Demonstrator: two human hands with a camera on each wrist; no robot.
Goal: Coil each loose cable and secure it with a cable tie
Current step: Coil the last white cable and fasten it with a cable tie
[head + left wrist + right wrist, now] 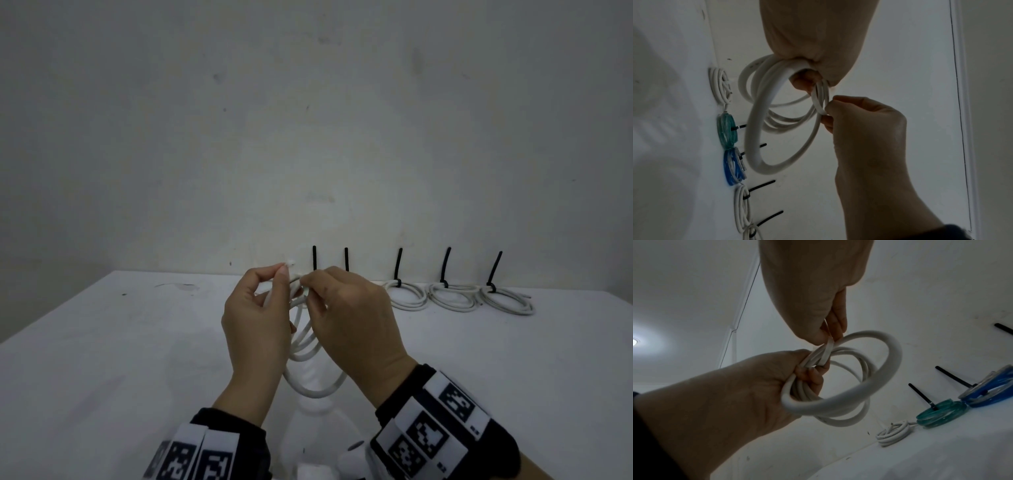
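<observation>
We hold the thick white round cable (310, 346) coiled but untied: left hand (255, 329) gripping its loops, right hand (349, 318) pinching a strand. At two o'clock on the white tabletop (102, 359), five coils already wear black plastic cable ties (444, 265); one small white coil (893, 433) lies untied.

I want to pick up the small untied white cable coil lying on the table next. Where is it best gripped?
Judging from the right wrist view, pinch the small untied white cable coil across its stacked loops from above, on the side away from the green coil; it lies flat, its loose end sticking up.

Open table (102, 359) to the left and front, blocked along the far wall by tied coils (452, 296) with upright black cable ties (445, 265).
</observation>
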